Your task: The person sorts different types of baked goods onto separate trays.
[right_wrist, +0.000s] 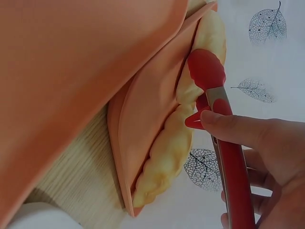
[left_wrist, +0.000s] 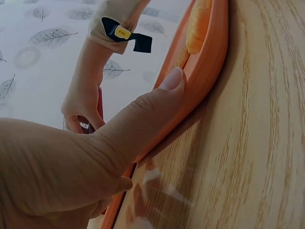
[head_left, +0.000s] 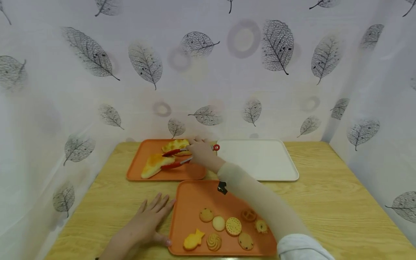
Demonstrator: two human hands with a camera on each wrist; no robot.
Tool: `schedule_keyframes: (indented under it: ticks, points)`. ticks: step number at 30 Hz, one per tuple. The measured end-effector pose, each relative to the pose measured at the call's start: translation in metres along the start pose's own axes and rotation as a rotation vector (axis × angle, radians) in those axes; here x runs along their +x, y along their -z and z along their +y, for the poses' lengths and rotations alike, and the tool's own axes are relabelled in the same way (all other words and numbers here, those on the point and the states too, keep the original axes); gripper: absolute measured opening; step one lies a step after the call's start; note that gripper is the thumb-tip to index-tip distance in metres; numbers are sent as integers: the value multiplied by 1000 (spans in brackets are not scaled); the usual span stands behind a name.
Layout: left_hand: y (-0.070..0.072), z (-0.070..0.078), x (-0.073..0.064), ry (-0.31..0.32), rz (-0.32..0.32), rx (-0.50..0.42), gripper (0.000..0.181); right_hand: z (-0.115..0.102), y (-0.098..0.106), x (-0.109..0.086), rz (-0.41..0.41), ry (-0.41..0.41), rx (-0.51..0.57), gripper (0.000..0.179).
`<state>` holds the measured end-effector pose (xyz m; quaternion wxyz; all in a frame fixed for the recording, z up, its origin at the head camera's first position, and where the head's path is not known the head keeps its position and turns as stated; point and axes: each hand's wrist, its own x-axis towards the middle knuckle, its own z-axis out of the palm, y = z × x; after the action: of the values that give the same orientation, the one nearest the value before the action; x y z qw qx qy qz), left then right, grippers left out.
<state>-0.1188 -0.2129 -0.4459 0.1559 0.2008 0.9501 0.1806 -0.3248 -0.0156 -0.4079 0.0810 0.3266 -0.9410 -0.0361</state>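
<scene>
While the right hand (head_left: 202, 154) grips a pair of red tongs (head_left: 174, 165), its fingers curled about the handles, the left hand (head_left: 143, 224) holds nothing: its fingers lie spread, tips at the left edge of the front orange tray (head_left: 195, 193), thumb resting on the rim by the near left corner. The wedge-shaped bread (head_left: 151, 167) lies just to the left of the right hand, the nearer of the two, and well beyond the left. It sits in the left half of the rear orange tray (head_left: 149, 148), close to the near edge, its long axis slanting from near left to far right, toward the tongs. Their red ends stand apart, one by each side of its right end; whether they press on it I cannot tell. Just behind, along that tray's far edge, lies a scalloped bread (head_left: 175, 145), partly hidden by the tongs and hand.

To the right, along the table's far edge, is a white tray (head_left: 256, 160). The front tray carries cookies (head_left: 233, 226) in its near half; the right forearm (head_left: 260, 198) crosses over its right side. The table (head_left: 341, 202) is wood-grained, with a leaf-printed curtain (head_left: 221, 83) behind it and at both sides.
</scene>
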Motion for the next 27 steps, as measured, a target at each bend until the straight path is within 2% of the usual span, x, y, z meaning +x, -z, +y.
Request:
schedule_keyframes:
  ticks: [10, 16, 22, 27]
  points:
    - [-1, 0, 0, -14, 23, 2, 121, -6, 2, 2, -29, -20, -64, 58]
    - [-1, 0, -1, -8, 14, 0, 121, 0, 4, -5, -12, -18, -27, 64]
    - [0, 1, -1, -12, 10, -6, 121, 12, 11, -18, 12, -29, 7, 72]
    - [-1, 0, 0, -9, 4, -21, 121, 25, 23, -39, 51, -15, 39, 78]
